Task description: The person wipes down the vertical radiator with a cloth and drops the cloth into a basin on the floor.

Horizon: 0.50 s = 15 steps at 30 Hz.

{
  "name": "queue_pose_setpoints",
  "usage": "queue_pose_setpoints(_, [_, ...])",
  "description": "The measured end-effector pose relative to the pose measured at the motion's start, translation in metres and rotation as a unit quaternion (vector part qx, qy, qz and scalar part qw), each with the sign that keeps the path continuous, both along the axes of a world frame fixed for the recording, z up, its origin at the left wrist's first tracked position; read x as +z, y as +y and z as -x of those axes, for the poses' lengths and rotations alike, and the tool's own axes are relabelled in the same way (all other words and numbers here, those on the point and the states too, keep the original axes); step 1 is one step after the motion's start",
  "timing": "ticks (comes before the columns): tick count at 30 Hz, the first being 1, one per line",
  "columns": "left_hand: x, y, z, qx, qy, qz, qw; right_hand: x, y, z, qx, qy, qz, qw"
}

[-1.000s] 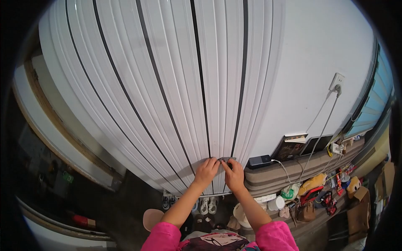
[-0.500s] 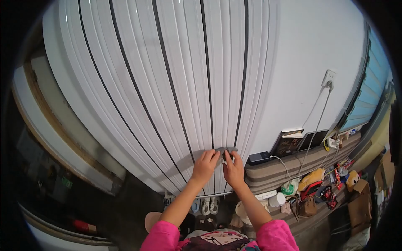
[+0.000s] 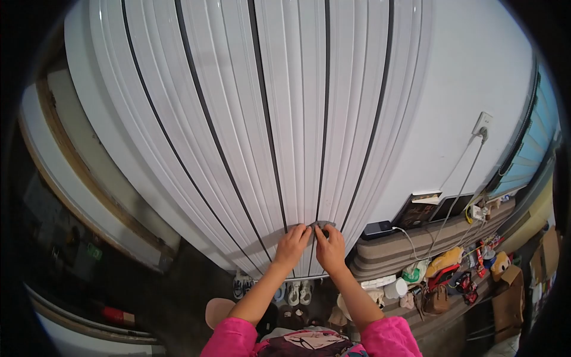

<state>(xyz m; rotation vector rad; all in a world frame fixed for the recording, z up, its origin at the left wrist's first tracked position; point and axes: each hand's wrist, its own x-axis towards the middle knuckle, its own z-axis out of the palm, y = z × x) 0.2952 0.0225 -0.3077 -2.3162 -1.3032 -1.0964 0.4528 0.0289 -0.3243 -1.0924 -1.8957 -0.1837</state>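
Observation:
Both hands are together low on a white ribbed panel (image 3: 297, 137) with dark vertical grooves. My left hand (image 3: 292, 245) has its fingers pinched at something small and grey, mostly hidden by the fingertips. Close beside it on the right, my right hand (image 3: 331, 246) has bent fingers pressed at the same spot. A dark grey patch, a cloth or a shadow, shows just above the fingertips; I cannot make out which. The two index fingertips nearly touch.
Right of the panel is a striped sofa (image 3: 386, 260) with a black box (image 3: 377, 229), a white tub (image 3: 395, 289) and a brown bag (image 3: 437, 300). A cord hangs from a wall socket (image 3: 482, 124). Shoes (image 3: 300, 293) and a pink stool (image 3: 218, 312) stand below.
The view has shifted, so the panel's grooves and the sofa appear displaced. Both hands stay close together, slightly lower in the picture than half a second ago, and the grey thing is less visible.

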Motion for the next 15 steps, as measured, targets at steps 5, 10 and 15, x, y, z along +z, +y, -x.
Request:
queue_pose_setpoints(5, [-0.022,-0.003,0.002,-0.002,0.021,0.026,0.999,-0.026,-0.005,-0.001,0.012,-0.006,0.038,0.999])
queue_pose_setpoints(10, [-0.014,-0.012,0.003,-0.008,-0.008,0.086,0.996,-0.016,-0.019,0.003,0.007,-0.002,0.066,0.998])
queue_pose_setpoints(15, [0.033,-0.016,0.017,-0.008,-0.067,0.026,0.997,0.028,-0.024,0.014,0.033,0.033,0.034,0.998])
